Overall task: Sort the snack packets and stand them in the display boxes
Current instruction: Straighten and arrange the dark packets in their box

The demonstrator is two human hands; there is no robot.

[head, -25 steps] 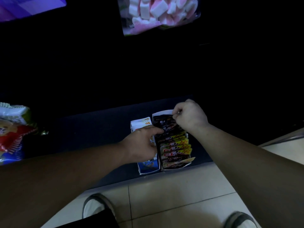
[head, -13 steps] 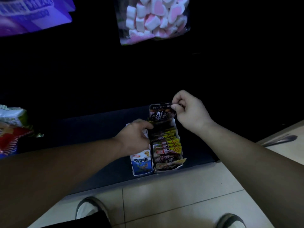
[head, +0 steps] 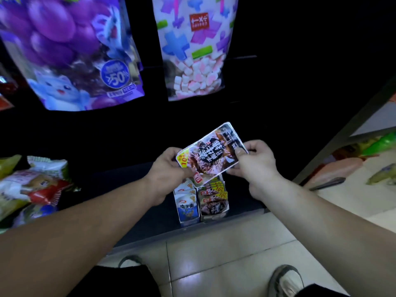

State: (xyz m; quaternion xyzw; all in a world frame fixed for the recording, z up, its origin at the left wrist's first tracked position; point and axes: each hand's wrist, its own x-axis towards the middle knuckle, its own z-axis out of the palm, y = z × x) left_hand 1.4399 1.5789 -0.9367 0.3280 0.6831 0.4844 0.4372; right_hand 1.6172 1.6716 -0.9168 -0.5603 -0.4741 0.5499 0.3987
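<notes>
A dark snack packet point(head: 211, 154) with white lettering and a yellow 10% corner is held up flat, tilted, above two display boxes. My left hand point(head: 168, 170) grips its lower left end and my right hand point(head: 255, 161) pinches its upper right end. Below, on a dark low shelf point(head: 128, 185), the right display box point(head: 213, 216) holds several matching dark packets standing in a row. The left display box point(head: 187, 221) holds blue-and-white packets standing upright.
Large hanging bags fill the top: a purple grape bag point(head: 70, 52) and a marshmallow bag point(head: 194, 50). Loose snack bags point(head: 32, 185) pile at the left. More goods point(head: 364, 159) lie at the right. Tiled floor point(head: 225, 249) and my shoes point(head: 285, 281) are below.
My right hand lifted the dark packet out of the right box and raised it. My left hand left the boxes and took the packet's other end. The view tilted up.
</notes>
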